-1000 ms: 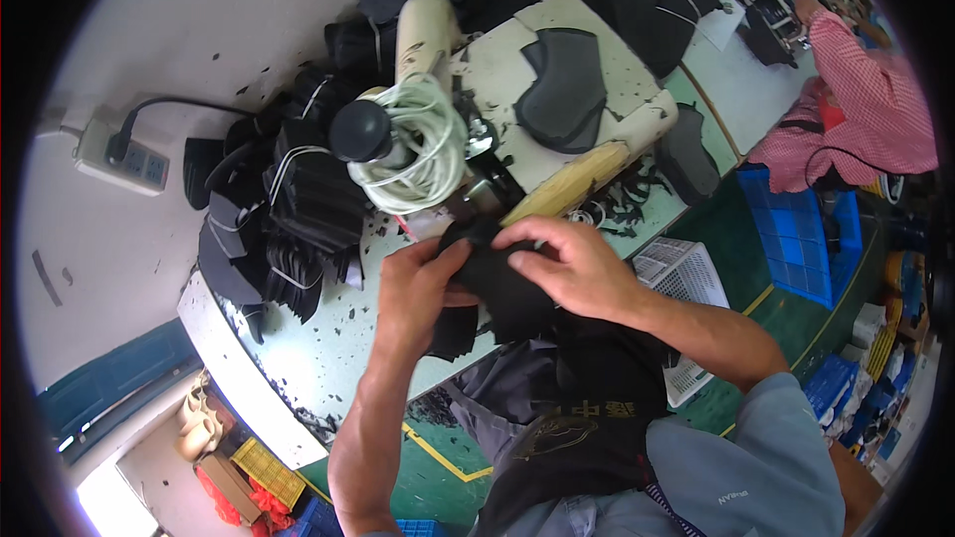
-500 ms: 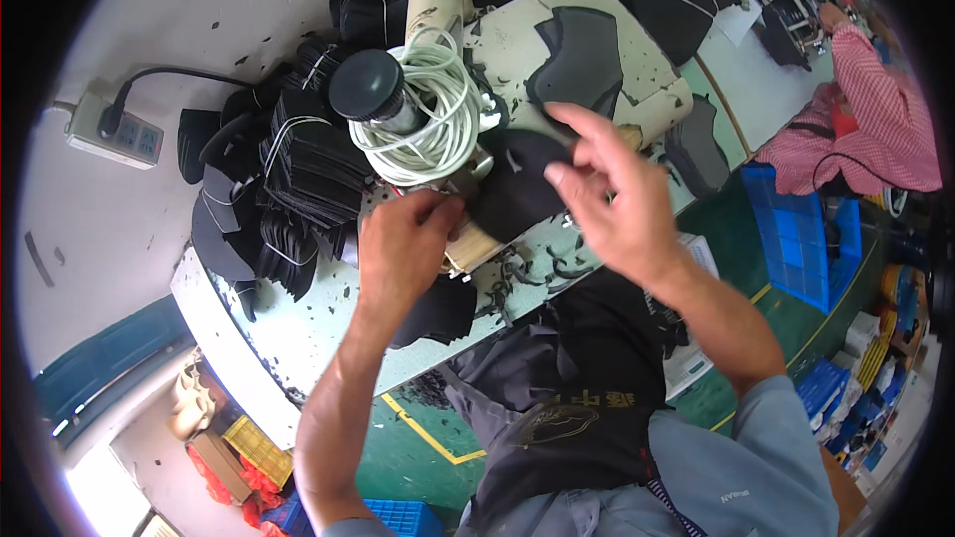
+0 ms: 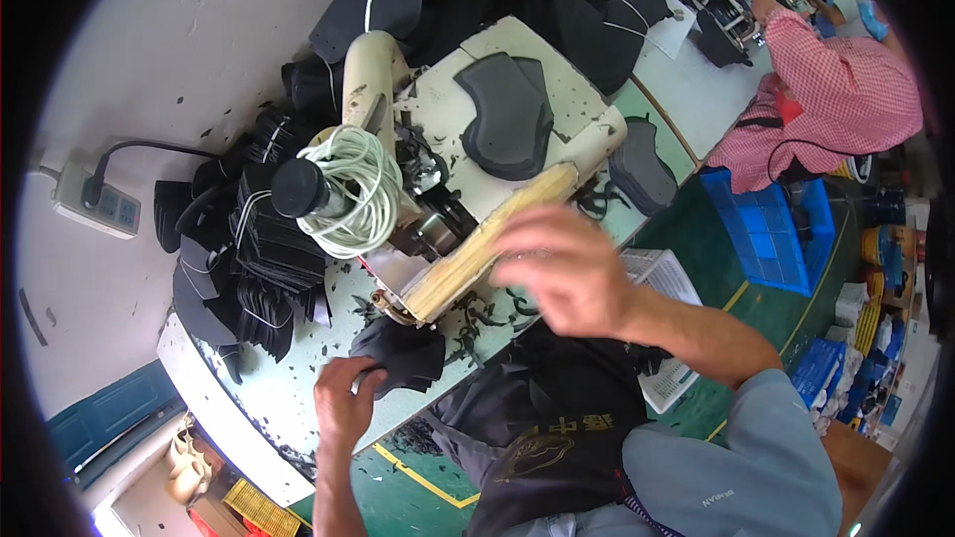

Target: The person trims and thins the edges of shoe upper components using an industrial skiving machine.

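Note:
My left hand (image 3: 343, 400) pinches a black fabric piece (image 3: 403, 353) that lies on the pale table (image 3: 284, 398), just below the machine's front end. My right hand (image 3: 567, 268) hovers blurred in the air with fingers spread and nothing in it, beside the yellowed arm of the cream sewing machine (image 3: 477, 149). A coil of white cord (image 3: 353, 189) hangs around the machine's black handwheel (image 3: 298, 189). A dark grey shaped piece (image 3: 507, 114) rests on top of the machine.
A stack of black pieces with white trim (image 3: 249, 259) lies left of the machine, and more are piled behind it. A power strip (image 3: 95, 201) hangs on the white wall. Another person in a pink checked top (image 3: 836, 89) sits at the far right near blue crates (image 3: 771, 229).
Both hands held a black piece together by the machine. Now my left hand has drawn it down toward the table's front edge, and my right hand has let go and lifted away to the right.

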Tool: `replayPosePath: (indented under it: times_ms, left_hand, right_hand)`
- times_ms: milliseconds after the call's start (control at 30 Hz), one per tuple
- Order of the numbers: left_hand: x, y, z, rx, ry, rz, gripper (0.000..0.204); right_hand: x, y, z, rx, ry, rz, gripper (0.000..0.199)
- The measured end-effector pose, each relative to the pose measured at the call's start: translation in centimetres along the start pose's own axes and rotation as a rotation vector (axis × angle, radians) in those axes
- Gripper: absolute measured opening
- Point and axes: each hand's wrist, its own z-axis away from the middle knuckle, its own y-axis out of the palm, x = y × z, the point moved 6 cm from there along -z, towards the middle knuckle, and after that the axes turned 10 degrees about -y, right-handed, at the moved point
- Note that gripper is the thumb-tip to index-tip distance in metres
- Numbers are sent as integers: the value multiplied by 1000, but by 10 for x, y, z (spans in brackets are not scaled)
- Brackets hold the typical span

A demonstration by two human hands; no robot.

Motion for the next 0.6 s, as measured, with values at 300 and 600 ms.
replayPosePath:
  times_ms: [300,600]
  left_hand:
    - [-77,9,-73,66,-207,480,26]
    - [-109,13,-86,-182,-194,334,21]
  right_hand:
    - [-19,55,3,196,579,-384,19]
    - [-30,38,-18,265,405,32,17]
